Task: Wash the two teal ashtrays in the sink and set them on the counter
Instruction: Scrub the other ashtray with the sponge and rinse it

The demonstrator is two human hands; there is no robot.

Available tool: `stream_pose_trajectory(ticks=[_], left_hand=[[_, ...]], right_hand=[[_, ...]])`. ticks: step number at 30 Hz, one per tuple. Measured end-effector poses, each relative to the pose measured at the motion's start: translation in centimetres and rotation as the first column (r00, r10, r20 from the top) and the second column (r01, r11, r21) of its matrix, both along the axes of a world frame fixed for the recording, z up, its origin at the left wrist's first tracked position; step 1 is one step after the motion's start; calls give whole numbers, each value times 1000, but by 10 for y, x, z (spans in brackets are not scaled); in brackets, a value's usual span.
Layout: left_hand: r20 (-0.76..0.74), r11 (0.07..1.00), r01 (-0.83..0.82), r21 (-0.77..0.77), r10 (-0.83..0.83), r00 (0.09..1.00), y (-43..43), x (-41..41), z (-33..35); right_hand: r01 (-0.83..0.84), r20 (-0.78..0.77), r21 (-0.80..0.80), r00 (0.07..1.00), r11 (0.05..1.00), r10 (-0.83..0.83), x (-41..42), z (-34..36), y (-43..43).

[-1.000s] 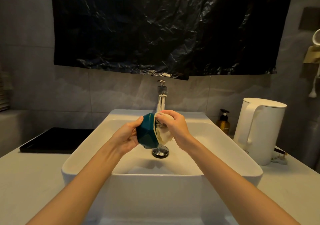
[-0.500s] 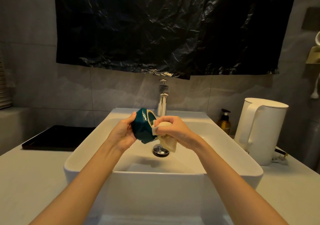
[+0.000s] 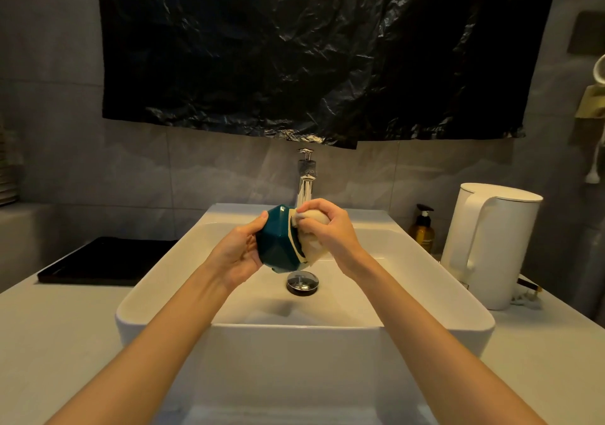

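Observation:
A faceted teal ashtray (image 3: 276,239) is tipped on its side above the white sink (image 3: 157,280), its opening turned to the right. My left hand (image 3: 237,254) grips it from the left and underneath. My right hand (image 3: 332,231) holds a pale cloth (image 3: 316,244) bunched against the ashtray's opening and rim. Both hands hover over the basin, just in front of the chrome tap (image 3: 306,179) and above the drain plug (image 3: 302,281). Only one ashtray is in view.
A white kettle (image 3: 491,244) stands on the counter to the right of the sink, with an amber pump bottle (image 3: 422,231) behind it. A black tray (image 3: 104,261) lies on the counter at the left. Black plastic sheeting (image 3: 311,51) hangs on the wall above.
The ashtray has turned in my left hand and risen slightly. My right hand with the cloth has shifted from below the rim back up against the opening.

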State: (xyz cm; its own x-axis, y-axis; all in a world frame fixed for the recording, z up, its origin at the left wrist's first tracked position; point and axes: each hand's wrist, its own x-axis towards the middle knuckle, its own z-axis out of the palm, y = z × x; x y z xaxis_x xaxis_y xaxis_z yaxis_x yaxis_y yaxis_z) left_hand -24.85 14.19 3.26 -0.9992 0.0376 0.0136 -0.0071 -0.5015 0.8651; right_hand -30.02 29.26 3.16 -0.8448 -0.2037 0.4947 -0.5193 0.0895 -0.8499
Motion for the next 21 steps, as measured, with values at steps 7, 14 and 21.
stream_pose_trajectory(ticks=[7, 14, 21], left_hand=[[-29, 1000, -16, -10, 15, 999, 2, 3, 0], [-110, 988, -118, -98, 107, 988, 5, 12, 2], [-274, 888, -168, -427, 49, 960, 25, 28, 20]], right_hand=[[98, 74, 136, 991, 986, -109, -3, -8, 2], [-210, 316, 208, 939, 955, 137, 27, 13, 9], [15, 124, 199, 991, 980, -40, 65, 55, 48]])
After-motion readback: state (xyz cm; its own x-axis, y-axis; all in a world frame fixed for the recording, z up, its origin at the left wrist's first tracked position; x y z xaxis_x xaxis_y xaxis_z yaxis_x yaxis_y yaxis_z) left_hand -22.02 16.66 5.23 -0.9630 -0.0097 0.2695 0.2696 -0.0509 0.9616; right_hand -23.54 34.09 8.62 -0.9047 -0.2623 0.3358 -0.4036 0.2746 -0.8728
